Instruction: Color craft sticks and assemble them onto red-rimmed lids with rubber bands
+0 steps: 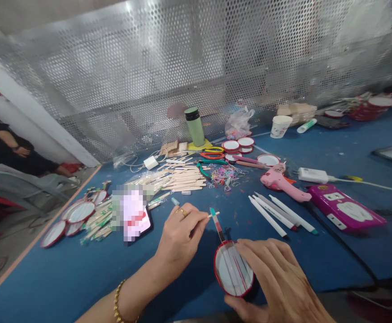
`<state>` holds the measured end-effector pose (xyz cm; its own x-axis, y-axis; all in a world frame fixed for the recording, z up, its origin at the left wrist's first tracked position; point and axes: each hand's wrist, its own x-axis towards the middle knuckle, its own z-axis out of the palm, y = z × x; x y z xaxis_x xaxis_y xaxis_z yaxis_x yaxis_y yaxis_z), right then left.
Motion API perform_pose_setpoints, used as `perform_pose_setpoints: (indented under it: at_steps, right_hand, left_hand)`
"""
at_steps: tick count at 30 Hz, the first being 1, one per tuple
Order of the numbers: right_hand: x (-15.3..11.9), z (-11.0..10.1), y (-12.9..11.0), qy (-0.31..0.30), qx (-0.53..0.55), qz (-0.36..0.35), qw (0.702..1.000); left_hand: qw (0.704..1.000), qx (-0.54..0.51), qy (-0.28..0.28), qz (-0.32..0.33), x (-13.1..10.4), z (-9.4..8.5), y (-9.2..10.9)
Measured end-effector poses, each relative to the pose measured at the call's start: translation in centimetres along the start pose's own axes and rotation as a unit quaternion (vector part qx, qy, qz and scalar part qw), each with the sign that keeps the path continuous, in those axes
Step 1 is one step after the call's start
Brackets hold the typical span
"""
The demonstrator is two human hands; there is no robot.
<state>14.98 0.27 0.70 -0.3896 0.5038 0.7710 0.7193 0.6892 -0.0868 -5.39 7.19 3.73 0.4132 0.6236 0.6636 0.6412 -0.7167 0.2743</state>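
Note:
My right hand [276, 273] is closed around the side of a round red-rimmed lid [226, 269] with a white face. Thin strands run lengthwise across that face. From the lid's far edge sticks out a narrow craft stick [219, 228], coloured teal, red and black. My left hand [182, 229], with a ring and a gold bracelet, has thumb and forefinger pinched at the far end of the coloured stick. They hold one end of a short pale wooden piece [217, 213] that lies across it.
Loose craft sticks [187, 178], colourful rubber bands [228, 175] and pliers [201, 170] lie ahead. To the right are white markers [268, 216], a pink glue gun [283, 181] and a purple power strip [346, 208]. A phone [135, 215] and red-rimmed lids [80, 211] lie left.

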Motion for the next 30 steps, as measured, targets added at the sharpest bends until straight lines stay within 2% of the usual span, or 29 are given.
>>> perform_pose_setpoints:
  at_steps: [30]
  right_hand:
    - [-0.01, -0.05, -0.03, 0.001, -0.006, -0.01, 1.0]
  left_hand:
    - [1.0, 0.002, 0.004, 0.005, -0.07, 0.03, -0.04]
